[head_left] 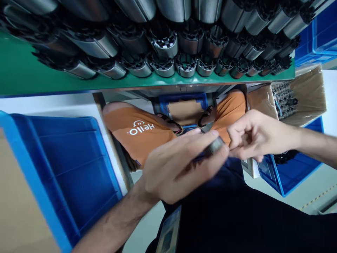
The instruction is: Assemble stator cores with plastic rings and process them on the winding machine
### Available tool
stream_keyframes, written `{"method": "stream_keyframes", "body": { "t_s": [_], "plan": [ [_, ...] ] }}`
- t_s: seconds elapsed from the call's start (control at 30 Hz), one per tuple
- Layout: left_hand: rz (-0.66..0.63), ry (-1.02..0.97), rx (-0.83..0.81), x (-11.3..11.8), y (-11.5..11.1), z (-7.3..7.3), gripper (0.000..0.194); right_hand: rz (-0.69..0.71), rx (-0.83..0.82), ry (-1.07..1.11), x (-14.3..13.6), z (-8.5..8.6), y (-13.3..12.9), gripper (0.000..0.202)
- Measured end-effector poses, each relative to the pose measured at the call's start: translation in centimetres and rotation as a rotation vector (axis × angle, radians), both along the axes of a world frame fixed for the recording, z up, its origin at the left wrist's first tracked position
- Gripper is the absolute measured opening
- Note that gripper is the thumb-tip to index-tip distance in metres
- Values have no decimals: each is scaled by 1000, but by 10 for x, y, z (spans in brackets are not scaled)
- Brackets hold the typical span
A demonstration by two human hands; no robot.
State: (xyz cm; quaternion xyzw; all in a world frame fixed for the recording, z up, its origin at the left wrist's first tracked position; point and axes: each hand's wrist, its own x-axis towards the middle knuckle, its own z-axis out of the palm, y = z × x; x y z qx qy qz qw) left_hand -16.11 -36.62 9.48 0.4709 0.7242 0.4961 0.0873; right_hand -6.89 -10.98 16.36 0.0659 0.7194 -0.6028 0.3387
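Note:
In the head view, my left hand point(181, 165) is closed around a small, dark grey, rounded part point(216, 144). Only one end of it shows between thumb and fingers, and it is blurred, so its kind is unclear. Just to the right, my right hand point(259, 135) is curled with its fingertips pressed together close to the left thumb. Whatever those fingers pinch, if anything, is hidden. Both hands are over my lap, below the table edge.
Rows of metal cylinders with black toothed ends point(186, 66) stand on a green table point(21, 75). A blue bin point(86, 168) is at left. At right, a lined carton point(309, 93) with small parts sits above another blue bin point(297, 175). A cardboard-filled blue crate point(205, 100) lies between my feet.

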Motion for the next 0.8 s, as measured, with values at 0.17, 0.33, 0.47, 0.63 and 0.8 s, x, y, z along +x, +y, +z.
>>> {"method": "stream_keyframes", "body": {
  "t_s": [0.17, 0.33, 0.47, 0.63, 0.8],
  "plan": [
    [-40, -229, -33, 0, 5, -1, 34, 18, 439, 470, 2, 25, 12, 42],
    [-19, 78, 91, -4, -4, -5, 28, -149, 42, 24, -1, 15, 21, 37],
    [0, 250, 36, -1, -6, -3, 31, -113, -169, -173, 1, 3, 7, 33],
    [166, 111, 56, 0, -1, 2, 32, -131, 535, 631, 10, 22, -2, 18],
    [345, 263, 311, -16, -4, 0, 26, -289, 608, 1100, 7, 9, -47, 36]
  ]
}}
